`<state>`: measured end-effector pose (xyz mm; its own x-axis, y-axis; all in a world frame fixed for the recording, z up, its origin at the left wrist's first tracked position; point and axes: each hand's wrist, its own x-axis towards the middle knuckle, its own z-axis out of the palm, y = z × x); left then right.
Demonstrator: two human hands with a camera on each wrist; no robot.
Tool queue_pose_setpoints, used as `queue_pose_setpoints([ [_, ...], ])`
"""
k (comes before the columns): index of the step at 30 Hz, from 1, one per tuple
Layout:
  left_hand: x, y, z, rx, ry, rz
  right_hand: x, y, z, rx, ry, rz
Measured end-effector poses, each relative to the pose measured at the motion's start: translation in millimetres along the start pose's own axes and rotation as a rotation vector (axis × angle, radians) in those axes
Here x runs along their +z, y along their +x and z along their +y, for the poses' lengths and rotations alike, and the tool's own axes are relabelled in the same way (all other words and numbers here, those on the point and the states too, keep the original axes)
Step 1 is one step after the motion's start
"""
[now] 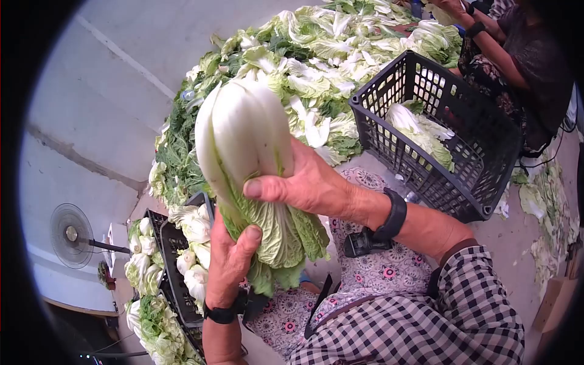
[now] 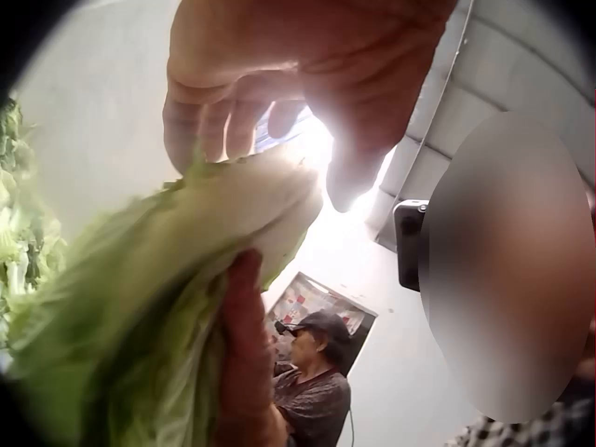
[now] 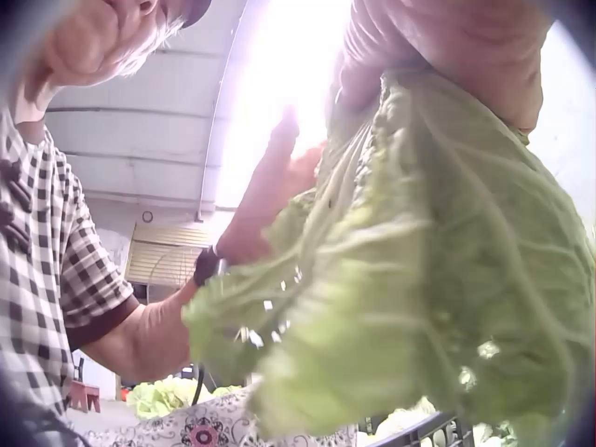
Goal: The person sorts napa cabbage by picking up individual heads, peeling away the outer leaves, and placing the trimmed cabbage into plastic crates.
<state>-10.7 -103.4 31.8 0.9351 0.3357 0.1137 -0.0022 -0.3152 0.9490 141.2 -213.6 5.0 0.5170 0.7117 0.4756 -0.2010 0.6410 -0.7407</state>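
Observation:
A large Chinese cabbage [image 1: 246, 128] is held up in front of the body, its white base at the top and its green leaves hanging down. My right hand [image 1: 310, 182] grips it from the right side, thumb across the white stalks. Lower on the left, my left hand [image 1: 231, 258] holds the leafy part with its thumb against the leaves; its other fingers are hidden behind the cabbage in the head view. The left wrist view shows the left hand [image 2: 279, 84] curved around the cabbage [image 2: 168, 251]. Loose outer leaves [image 3: 419, 270] hang below the right hand [image 3: 447, 56].
A black plastic crate [image 1: 377, 131] with a cabbage [image 1: 420, 134] inside stands at the right. Behind lies a big heap of leaves [image 1: 304, 55]. Crates [image 1: 176, 292] with trimmed cabbages [image 1: 196, 283] are at the left, near a fan [image 1: 72, 234]. Another person [image 1: 541, 67] sits at the far right.

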Motion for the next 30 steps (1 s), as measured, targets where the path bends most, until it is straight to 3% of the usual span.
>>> queue_pose_setpoints([
  [2, 8.8, -1.3, -7.5, -0.043, -0.022, -0.012, -3.5, -2.8, 15.4, -0.080, -0.090, -0.010],
  [5, 17.3, 3.2, -11.7, -0.057, 0.127, -0.036, -7.5, -17.7, -0.3, -0.069, -0.218, -0.034],
  [6, 24.1, 5.7, -4.2, -0.040, 0.086, -0.098, -12.3, -19.2, -10.3, -0.022, -0.141, -0.008],
  [9, 25.9, 12.0, 8.8, 0.065, 0.446, -0.274, -42.4, -26.5, -46.1, 0.015, -0.163, -0.002],
  [10, 33.3, 11.5, 2.9, 0.157, 0.349, -0.102, -55.1, -31.3, -57.1, 0.001, -0.243, 0.054],
  [14, -3.3, 10.4, 13.9, -0.033, 0.212, -0.178, -117.6, -59.8, -116.0, -0.017, -0.539, 0.283],
  [20, -58.2, -21.5, 12.1, -0.040, 0.276, 0.059, -214.7, -99.8, -167.1, 0.058, -1.096, 0.554],
  [23, -94.1, -36.1, 4.1, -0.041, 0.267, 0.175, -253.7, -104.3, -160.8, 0.179, -1.395, 0.516],
  [25, -108.9, -42.2, -6.1, -0.074, 0.247, 0.181, -263.1, -96.0, -142.3, 0.210, -1.355, 0.475],
  [27, -112.1, -43.1, -13.0, -0.112, 0.254, 0.187, -270.4, -88.0, -124.5, 0.498, -1.309, 0.477],
  [29, -105.5, -43.3, -17.5, -0.137, 0.280, 0.166, -306.0, -95.6, -92.4, 0.373, -1.466, 0.321],
  [30, -103.9, -45.7, -16.5, -0.136, 0.278, 0.134, -325.5, -99.4, -86.7, 0.520, -1.448, 0.275],
])
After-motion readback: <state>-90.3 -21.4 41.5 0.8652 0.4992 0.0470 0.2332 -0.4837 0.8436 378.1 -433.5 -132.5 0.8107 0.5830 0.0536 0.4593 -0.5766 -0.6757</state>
